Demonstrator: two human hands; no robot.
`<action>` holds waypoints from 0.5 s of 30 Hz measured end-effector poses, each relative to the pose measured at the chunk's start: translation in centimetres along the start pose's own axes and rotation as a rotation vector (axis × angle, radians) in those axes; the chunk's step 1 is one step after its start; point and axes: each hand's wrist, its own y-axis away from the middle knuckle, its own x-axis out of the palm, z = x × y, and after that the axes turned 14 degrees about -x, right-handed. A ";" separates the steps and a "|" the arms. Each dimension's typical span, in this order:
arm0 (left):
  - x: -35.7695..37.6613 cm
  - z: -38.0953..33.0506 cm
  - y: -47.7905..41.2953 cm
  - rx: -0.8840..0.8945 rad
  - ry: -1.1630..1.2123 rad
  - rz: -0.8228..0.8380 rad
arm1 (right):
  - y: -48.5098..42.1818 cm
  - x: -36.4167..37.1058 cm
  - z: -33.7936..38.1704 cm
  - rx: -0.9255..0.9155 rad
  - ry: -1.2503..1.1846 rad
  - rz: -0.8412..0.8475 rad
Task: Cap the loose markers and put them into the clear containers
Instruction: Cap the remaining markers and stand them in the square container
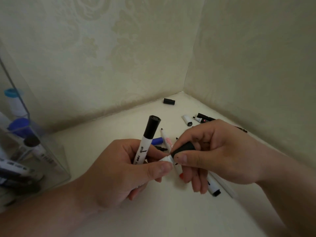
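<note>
Pressing a black plastic cap (183, 148), pinched in the right hand (213, 151), onto a white marker barrel (166, 159) gripped in the left hand (123, 171).
Also gripping a black-capped white marker (148, 139) upright in that left hand; likely needing a firm push to seat, then dropping both into the clear plastic container (51, 151) at left. Barrel print too blurred to read.

Containers (25, 151) far left; loose markers (212, 183) right, near corner

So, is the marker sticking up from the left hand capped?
Capped. A black cap covers the upper end of the white marker that the left hand grips, and no tip shows.
</note>
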 end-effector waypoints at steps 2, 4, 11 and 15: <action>-0.1 -0.1 -0.2 -0.018 -0.021 0.004 | 0.3 -0.2 0.3 0.038 0.205 0.053; -0.2 -0.2 -0.3 -0.042 -0.057 0.011 | 0.5 -0.1 0.7 0.048 0.407 0.128; -0.5 0.4 -0.1 0.021 -0.143 0.021 | 0.5 0.5 0.8 -0.027 0.618 0.153; -0.3 0.4 0.2 0.040 -0.180 0.029 | 0.3 0.6 0.7 0.006 0.553 0.149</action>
